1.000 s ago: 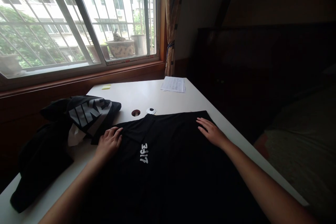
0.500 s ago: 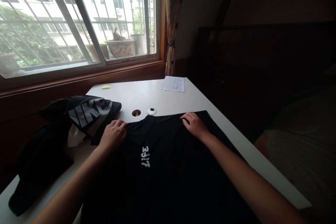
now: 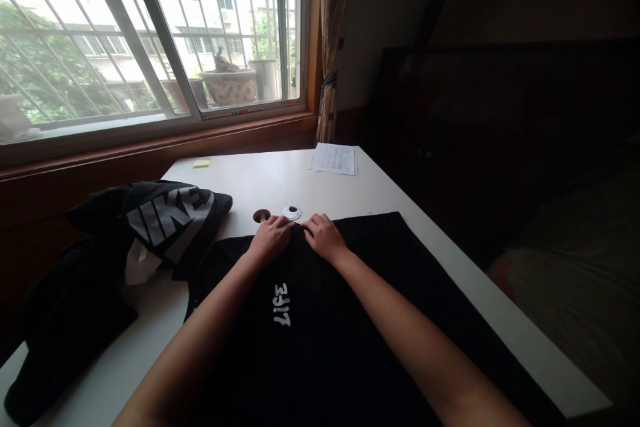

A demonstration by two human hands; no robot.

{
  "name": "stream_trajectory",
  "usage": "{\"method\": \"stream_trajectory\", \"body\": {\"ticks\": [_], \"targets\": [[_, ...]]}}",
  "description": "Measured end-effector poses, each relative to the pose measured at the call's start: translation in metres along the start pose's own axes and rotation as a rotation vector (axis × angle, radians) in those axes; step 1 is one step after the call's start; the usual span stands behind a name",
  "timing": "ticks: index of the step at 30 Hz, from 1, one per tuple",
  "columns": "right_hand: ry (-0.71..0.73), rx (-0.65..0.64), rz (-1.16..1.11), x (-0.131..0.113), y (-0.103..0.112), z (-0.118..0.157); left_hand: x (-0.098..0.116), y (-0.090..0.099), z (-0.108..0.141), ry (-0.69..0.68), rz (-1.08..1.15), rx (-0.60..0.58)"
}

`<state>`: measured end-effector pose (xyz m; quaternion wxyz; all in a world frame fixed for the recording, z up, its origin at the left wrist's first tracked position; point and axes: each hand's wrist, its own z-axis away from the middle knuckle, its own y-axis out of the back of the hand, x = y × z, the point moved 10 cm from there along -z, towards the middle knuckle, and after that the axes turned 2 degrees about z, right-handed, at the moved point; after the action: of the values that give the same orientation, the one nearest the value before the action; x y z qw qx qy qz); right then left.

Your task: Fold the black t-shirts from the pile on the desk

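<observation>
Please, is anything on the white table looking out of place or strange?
The round white plastic cover lies beside the round hole in the white table, not over it, which looks odd if it belongs there. The black garment with grey lettering is bunched untidily.

Black garment (image 3: 330, 333), cut off below

a white, flat-topped table (image 3: 240, 180) bears a spread black fabric garment (image 3: 380, 253) with white lettering (image 3: 281, 305), a crumpled black-and-grey clothing heap (image 3: 165, 217) to the left, printed white paper sheets (image 3: 333, 159), a small yellow paper slip (image 3: 202, 163) and (near a round hole (image 3: 261, 215)) a round white disc (image 3: 291, 213).
</observation>
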<state>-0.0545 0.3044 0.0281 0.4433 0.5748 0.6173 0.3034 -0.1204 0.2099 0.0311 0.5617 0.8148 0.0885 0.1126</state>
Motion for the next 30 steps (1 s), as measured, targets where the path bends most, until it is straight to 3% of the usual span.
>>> {"method": "stream_trajectory", "body": {"ticks": [9,30], "targets": [[-0.022,0.005,0.083,-0.001,0.001,0.001,-0.002,-0.002,0.007,0.052,-0.036,-0.003],[-0.183,-0.162,0.14,0.014,-0.008,0.002,-0.014,-0.011,0.007,0.146,-0.075,-0.057]]}}
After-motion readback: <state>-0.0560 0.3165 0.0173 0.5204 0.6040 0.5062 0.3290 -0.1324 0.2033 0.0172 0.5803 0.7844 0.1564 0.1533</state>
